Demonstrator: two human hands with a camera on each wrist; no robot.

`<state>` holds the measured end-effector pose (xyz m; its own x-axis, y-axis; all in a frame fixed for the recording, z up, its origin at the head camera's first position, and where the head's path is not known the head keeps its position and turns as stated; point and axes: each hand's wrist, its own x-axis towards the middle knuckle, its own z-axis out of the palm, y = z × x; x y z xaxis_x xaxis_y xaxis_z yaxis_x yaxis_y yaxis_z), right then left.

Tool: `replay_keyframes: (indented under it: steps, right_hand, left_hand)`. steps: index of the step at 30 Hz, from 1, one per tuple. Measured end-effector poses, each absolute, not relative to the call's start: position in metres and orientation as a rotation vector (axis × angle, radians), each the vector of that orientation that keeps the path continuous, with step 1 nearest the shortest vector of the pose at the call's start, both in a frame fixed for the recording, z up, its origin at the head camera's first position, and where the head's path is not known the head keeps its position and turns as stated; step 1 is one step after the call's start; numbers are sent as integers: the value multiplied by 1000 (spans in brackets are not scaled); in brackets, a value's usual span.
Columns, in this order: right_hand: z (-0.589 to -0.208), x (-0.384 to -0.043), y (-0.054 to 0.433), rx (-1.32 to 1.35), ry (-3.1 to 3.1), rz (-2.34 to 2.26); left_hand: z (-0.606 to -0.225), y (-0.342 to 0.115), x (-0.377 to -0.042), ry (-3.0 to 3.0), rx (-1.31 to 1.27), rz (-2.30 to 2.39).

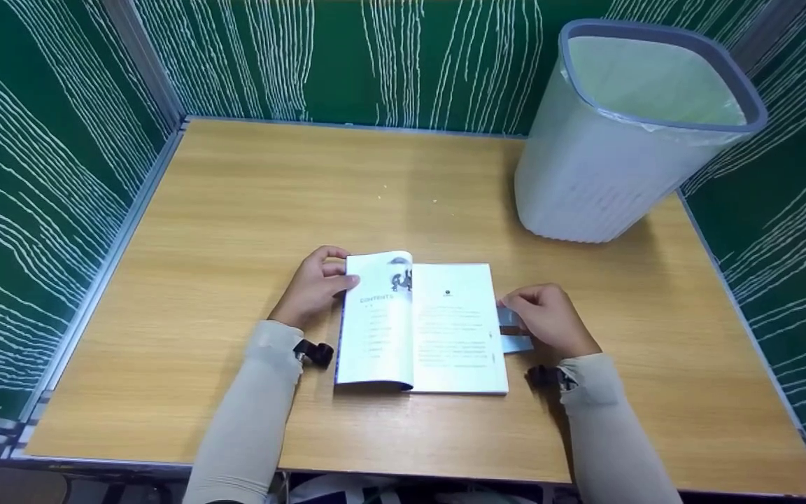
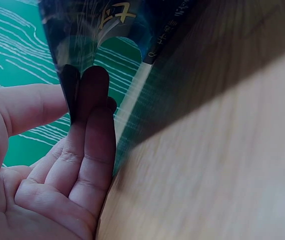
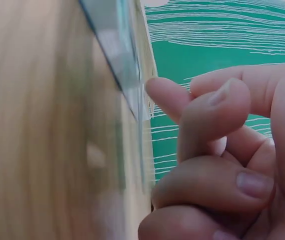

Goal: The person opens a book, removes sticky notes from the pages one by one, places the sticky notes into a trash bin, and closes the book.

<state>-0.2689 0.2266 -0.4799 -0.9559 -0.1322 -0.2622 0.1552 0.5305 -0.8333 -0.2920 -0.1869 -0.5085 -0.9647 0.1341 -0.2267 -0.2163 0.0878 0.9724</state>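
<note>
An open book (image 1: 453, 350) lies on the table, with a printed contents page on its left side. My left hand (image 1: 319, 283) grips the left edge of the book, thumb on the page and fingers behind. In the left wrist view, those fingers (image 2: 95, 95) lie against the dark cover (image 2: 117, 20). At the right edge of the book is my right hand (image 1: 546, 318), fingers bent. Bluish-grey pieces (image 1: 517, 344) stick out there, partly covered by the hand. The right wrist view shows a fingertip (image 3: 157, 90) close to a see-through, dark-edged sheet (image 3: 112, 45); whether it is pinched is unclear.
A tall light bin (image 1: 585, 168) with a blue-grey rim and a liner stands at the back right of the wooden table (image 1: 270, 182). Small white specks lie beyond the book. Green panels (image 1: 340, 70) with white lines enclose the left, back and right sides.
</note>
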Motion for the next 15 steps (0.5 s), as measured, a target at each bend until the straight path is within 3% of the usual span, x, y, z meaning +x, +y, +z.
replay_keyframes:
  steps: [5, 15]
  right_hand:
    - [-475, -263, 221, -84, 2420, -1561]
    - [-466, -245, 188, -738, 2347, -1655]
  left_hand:
    - [-507, -186, -291, 2102, -84, 1970]
    - [-508, -186, -289, 2050, -32, 2051]
